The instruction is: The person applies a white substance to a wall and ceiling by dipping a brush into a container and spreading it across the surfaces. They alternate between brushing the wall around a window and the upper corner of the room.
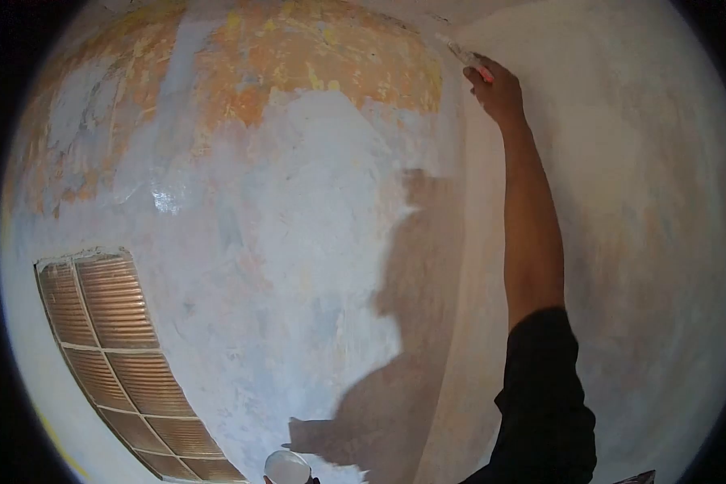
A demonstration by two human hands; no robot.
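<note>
High up, near the corner where two walls meet close to the ceiling, my right hand [502, 90] is closed around a small paintbrush [465, 56] with a pinkish-red handle. The brush's pale-smeared end points up and left, at the top of the corner; whether it touches the surface is hard to tell. At the bottom edge, a round white container [288, 468] is seen partly from above, its lower part cut off. Dark fingertips of my left hand [315, 481] show at the container's side, gripping it; most of that hand is out of frame.
The left wall [315, 210] is patchy white, with orange and yellow [298, 48] areas towards the top. A ribbed, gridded window [121, 302] sits low on the left. On the right is a pale wall [637, 202]. My shadow [411, 323] falls across the corner.
</note>
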